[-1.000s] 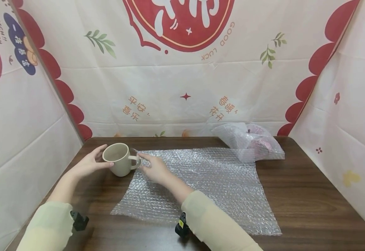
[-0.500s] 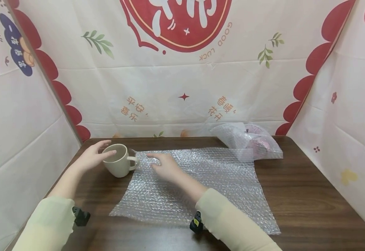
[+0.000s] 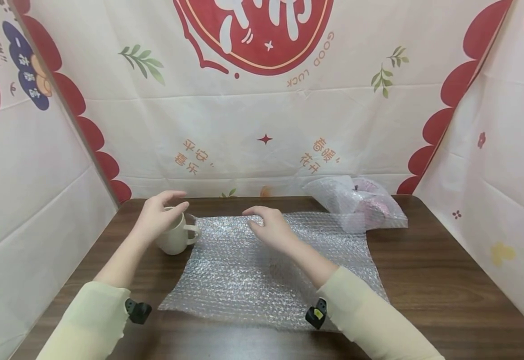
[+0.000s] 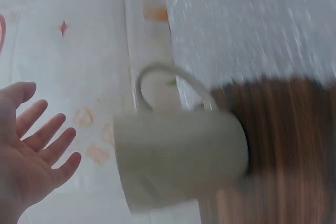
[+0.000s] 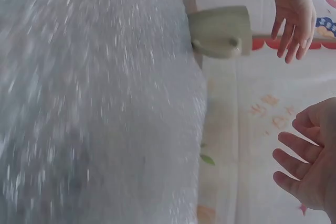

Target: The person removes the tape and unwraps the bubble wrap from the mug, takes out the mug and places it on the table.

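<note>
A pale grey-green mug point(image 3: 174, 240) stands upright on the table's left side, its handle pointing right. My left hand point(image 3: 156, 217) hovers above and in front of the mug's rim, hiding part of it in the head view. The left wrist view shows that hand point(image 4: 34, 156) with fingers spread and apart from the mug point(image 4: 181, 156). Over the sheet of bubble wrap point(image 3: 239, 280) floats my right hand point(image 3: 271, 227), fingers loosely bent and holding nothing. In the right wrist view the right hand point(image 5: 310, 156) is likewise apart from the wrap point(image 5: 105, 77).
At the back right lies a bubble-wrapped bundle point(image 3: 363, 205) with something pink inside, touching the sheet's far edge. The dark wooden table point(image 3: 442, 280) is bounded by printed cloth walls point(image 3: 244, 115) at the back and both sides.
My right hand has moved away from the mug's handle, rightward over the bubble wrap. My left hand has let go of the mug and risen rightward over it. The mug stays nearly in place.
</note>
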`<state>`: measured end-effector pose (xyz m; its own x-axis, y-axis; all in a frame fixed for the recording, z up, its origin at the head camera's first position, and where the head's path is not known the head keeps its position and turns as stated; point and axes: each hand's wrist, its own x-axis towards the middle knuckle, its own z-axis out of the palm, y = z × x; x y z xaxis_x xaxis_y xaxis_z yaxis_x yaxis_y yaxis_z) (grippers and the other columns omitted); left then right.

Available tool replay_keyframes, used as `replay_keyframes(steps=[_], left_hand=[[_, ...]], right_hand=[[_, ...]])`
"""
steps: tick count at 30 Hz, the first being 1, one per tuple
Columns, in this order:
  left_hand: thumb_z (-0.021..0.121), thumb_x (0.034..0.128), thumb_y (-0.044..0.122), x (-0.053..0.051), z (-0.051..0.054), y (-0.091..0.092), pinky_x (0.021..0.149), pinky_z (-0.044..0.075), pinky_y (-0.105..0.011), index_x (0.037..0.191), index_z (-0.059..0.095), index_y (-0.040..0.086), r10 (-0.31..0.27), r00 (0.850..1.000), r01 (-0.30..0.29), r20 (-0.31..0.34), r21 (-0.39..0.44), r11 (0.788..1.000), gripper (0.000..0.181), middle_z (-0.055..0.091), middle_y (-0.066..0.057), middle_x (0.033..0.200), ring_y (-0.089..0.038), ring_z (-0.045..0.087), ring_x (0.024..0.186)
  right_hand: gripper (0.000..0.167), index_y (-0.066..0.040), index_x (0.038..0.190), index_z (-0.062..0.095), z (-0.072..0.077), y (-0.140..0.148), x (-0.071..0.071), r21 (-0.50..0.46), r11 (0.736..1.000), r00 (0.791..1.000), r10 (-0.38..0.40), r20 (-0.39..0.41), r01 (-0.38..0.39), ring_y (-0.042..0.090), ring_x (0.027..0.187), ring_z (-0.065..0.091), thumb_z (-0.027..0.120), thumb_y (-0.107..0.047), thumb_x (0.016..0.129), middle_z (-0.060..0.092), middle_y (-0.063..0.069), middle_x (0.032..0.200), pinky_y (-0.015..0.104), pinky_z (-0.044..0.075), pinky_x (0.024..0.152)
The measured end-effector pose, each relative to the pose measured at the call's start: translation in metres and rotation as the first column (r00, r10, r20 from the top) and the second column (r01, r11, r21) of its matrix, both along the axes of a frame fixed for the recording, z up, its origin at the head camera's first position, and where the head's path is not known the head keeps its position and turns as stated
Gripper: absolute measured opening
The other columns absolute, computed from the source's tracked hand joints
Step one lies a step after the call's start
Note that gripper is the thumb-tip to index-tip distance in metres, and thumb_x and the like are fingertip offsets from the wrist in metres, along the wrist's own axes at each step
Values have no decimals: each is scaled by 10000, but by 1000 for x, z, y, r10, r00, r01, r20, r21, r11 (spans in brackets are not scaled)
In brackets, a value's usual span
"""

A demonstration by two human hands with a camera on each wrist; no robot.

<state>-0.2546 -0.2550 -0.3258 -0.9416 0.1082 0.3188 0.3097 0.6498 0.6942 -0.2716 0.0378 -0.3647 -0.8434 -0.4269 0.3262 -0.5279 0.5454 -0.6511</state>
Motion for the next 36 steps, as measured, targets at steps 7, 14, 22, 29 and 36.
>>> replay_keyframes(steps=[7,14,22,29,36], left_hand=[[616,948,226,-4,-4,39,917,445,-473,1271,584,40,-91,995,93,-36,62,994,374,577,-155,1283,-304,557,1092],[629,934,181,-10,-14,76,986,409,-456,1273,570,18,-147,989,150,-35,114,982,381,611,-134,1238,-280,547,1156],[619,940,210,-16,-22,116,1020,385,-450,1329,523,51,-203,979,203,-10,132,970,431,607,-104,1248,-247,533,1183],[625,940,212,-21,-28,142,947,455,-422,1317,538,61,-229,973,225,6,161,961,415,622,-98,1214,-242,565,1128],[623,939,191,-25,-31,167,960,449,-401,1314,538,54,-258,966,254,-8,201,946,408,631,-99,1192,-239,580,1114]], right_hand=[[253,-85,1151,670,13,36,1,-22,996,994,-92,-62,91,241,1109,587,619,-86,903,641,66,1202,422,479,909],[260,-64,1148,670,27,69,5,-33,989,982,-144,-122,141,261,983,625,625,-78,892,649,105,1182,432,485,881],[289,-17,1196,622,39,112,2,-74,982,979,-183,-88,177,345,1179,519,591,-76,915,605,171,1234,517,362,1015],[299,-36,1233,612,50,147,5,-90,962,960,-267,-87,259,384,1218,475,578,-129,951,581,196,1262,574,361,990],[315,-21,1248,595,50,175,10,-133,937,935,-338,-109,323,396,1204,476,571,-141,958,559,225,1266,567,365,986]])
